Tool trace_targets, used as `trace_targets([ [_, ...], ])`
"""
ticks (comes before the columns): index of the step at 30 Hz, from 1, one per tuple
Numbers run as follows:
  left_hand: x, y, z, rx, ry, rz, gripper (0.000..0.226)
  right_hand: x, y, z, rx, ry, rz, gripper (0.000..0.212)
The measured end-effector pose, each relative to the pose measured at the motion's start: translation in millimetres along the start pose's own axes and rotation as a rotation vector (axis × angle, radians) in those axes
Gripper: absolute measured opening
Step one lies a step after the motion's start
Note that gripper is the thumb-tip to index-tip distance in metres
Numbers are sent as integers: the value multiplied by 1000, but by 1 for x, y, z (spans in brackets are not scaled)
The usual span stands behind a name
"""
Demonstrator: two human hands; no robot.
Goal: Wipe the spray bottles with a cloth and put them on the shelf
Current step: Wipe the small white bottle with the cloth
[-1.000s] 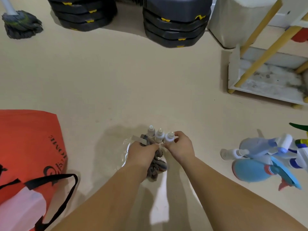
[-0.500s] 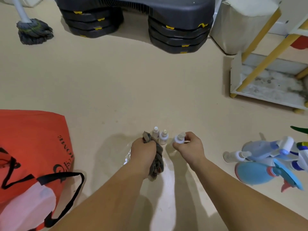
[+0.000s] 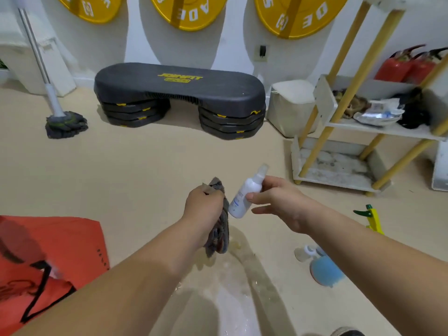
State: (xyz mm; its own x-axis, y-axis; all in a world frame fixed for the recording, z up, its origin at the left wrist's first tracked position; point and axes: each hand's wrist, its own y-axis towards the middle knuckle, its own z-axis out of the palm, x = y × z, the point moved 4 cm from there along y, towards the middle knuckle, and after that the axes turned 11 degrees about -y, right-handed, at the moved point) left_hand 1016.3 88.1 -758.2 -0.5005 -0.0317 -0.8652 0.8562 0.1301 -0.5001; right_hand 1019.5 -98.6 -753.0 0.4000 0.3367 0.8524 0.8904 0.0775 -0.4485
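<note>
The beige floor (image 3: 145,178) is carrying a mop (image 3: 66,123) at the upper left, a black step platform (image 3: 179,86) at the top centre and a red bag (image 3: 60,251) at the lower left. A blue spray bottle (image 3: 324,272) and a yellow-green spray bottle (image 3: 371,217) are resting at the lower right. The shelf (image 3: 339,170) is standing at the right, and its middle board is holding a silver packet (image 3: 378,112).

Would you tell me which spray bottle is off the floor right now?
The small white spray bottle, held in the right hand; the blue bottle and the green-and-yellow sprayer are on the floor.

White spray bottle (image 3: 246,194), grey cloth (image 3: 219,229), orange bag (image 3: 60,251), black-and-yellow step platform (image 3: 179,90)
</note>
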Motion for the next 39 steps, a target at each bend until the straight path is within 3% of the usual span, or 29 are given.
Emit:
trace_targets([
  [6,-46,-60,3,72,-69,128,14,51,-72,-11,6,83,-31,24],
  [16,-54,-91,8,228,-141,167,14,55,-104,1,-32,306,22,32],
  [19,-51,-90,5,232,-141,165,8,50,-101,3,3,263,-9,31],
  [27,-43,-82,11,259,-186,95,17,41,-86,-2,36,90,-106,29],
  [39,-55,-53,16,146,-69,282,16,10,-63,-16,-1,-43,-49,24],
])
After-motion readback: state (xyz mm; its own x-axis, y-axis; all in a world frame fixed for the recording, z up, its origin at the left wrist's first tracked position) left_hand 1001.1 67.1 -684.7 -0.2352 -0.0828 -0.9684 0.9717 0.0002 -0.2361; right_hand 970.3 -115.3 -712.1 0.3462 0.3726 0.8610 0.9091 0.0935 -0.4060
